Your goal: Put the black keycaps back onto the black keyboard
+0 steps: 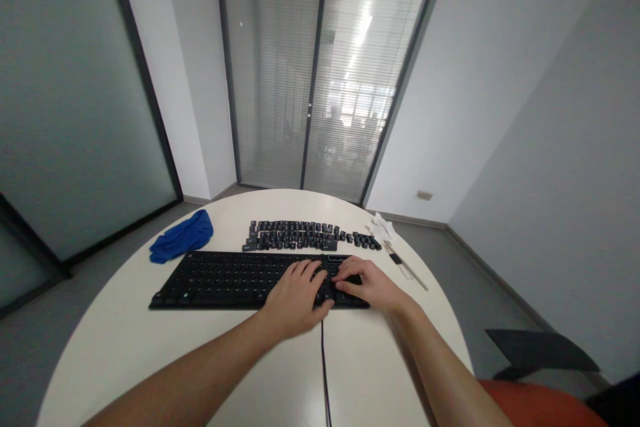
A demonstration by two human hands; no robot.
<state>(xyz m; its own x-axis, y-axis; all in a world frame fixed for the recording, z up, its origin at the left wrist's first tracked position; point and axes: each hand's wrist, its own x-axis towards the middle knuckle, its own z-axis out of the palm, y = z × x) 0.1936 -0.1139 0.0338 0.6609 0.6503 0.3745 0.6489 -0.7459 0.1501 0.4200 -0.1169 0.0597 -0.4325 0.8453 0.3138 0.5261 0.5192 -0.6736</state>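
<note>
Keyboard [225, 280] — black, full length, lying across the round white surface [125, 347] in front of you, cable [324, 373] running back toward you. Your left hand [297, 297]: flat on its right end, fingers loosely spread. Your right hand [370, 283]: just beside, fingers close together, tips on the keys; whether they pinch a cap cannot be told. Loose keycaps [305, 235] — in rows just beyond the keyboard. Blue cloth [183, 237]: far left. White tissue [383, 227] and slim tool [405, 267]: far right.
</note>
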